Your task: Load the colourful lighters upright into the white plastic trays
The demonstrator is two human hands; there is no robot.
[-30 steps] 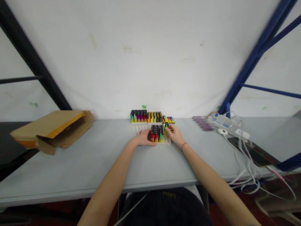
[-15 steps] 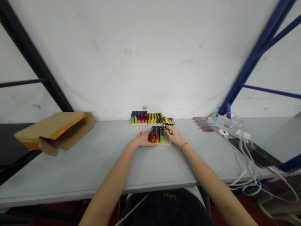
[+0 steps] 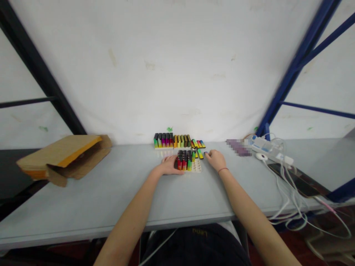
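My left hand (image 3: 169, 165) is wrapped around the left side of a small white tray (image 3: 196, 166), its thumb along the front edge. Red and green lighters (image 3: 184, 162) with black tops stand upright in the tray's left part; the holes at the right show bare. My right hand (image 3: 216, 160) is just right of the tray, fingers curled. A small dark end, seemingly of a lighter (image 3: 205, 153), shows at its fingertips; the rest is hidden. Loose yellow-green lighters (image 3: 200, 153) lie between this hand and the tray, behind its right corner.
Behind stand a block of purple and green lighters (image 3: 163, 140) and a yellow one (image 3: 182, 141), with loose colourful lighters (image 3: 198, 143) lying beside them. An opened cardboard box (image 3: 61, 151) sits at left. At right are a power strip (image 3: 273, 149), white cables and a dark phone-like slab (image 3: 295, 180).
My right hand has moved from over the tray to the right, down by the table. Another lighter now stands in the tray's back row. My left hand stays on the tray.
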